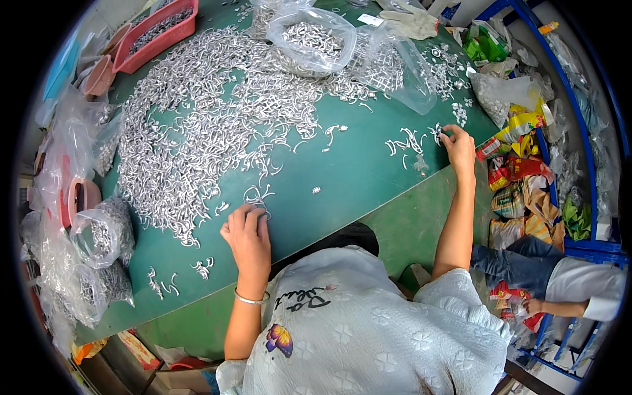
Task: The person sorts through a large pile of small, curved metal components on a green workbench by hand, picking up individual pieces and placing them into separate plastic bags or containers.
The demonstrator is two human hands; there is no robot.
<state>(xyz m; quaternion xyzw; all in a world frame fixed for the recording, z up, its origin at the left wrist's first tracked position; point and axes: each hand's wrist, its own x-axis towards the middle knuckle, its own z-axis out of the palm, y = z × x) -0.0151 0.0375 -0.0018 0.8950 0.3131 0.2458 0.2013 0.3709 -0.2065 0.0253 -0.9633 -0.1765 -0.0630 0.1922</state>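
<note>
A large heap of small silver, curved metal pieces (224,112) covers the left and far parts of the green table (355,171). My left hand (247,236) rests at the heap's near edge, fingers bent and drawn together. A few curved pieces (258,195) show just beyond its fingertips; what lies under them is hidden. On the right, my right hand (459,150) pinches a small metal piece (438,132) between thumb and fingers, at the tabletop. Beside it lies a loose cluster of curved pieces (409,141). One small piece (316,190) sits alone between my hands.
An open plastic bag (313,39) of metal pieces stands at the far side, near a white glove (411,23). Pink trays (158,36) and filled bags (105,230) line the left. Blue racks (579,99) and a person (553,280) are on the right.
</note>
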